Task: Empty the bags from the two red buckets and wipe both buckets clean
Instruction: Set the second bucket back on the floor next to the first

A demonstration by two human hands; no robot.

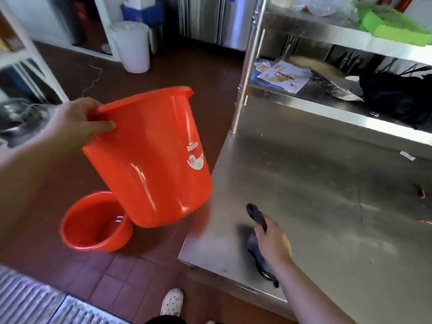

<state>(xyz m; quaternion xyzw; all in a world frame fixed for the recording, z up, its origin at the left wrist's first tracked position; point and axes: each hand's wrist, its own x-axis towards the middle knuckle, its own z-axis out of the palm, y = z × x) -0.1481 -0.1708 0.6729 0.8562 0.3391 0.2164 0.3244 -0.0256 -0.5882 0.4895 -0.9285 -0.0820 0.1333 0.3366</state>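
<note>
KITCHEN, mid-clean: We hold one red bucket (149, 157) up off the floor, just left of the steel table (327, 183) and near its front-left corner. Our left hand (77, 125) grips it at the rim, thumb outside, fingers hooked inside. It's tilted, mouth facing away, so we can't tell whether anything's left inside. Our right hand (272, 240) is clenched around a dark cloth (257, 242) and rests on the table nr its front-left corner. The 2nd bucket (95, 222) stands upright on the tiled floor, left of the table and partly under the raised one; no bag shows in it, and there's a wet sheen at the bottom.

As we judge it, bags look to be out & we're at the wiping stage. Risks from here: a one-hand rim grip on a tilted bucket could slip, dropping it onto the bucket below or against the table corner. Any water left inside could run out onto the tiles by our shoe (171, 301), making a slip hazard. The cloth looks bunched, so a wipe could miss the base.
</note>
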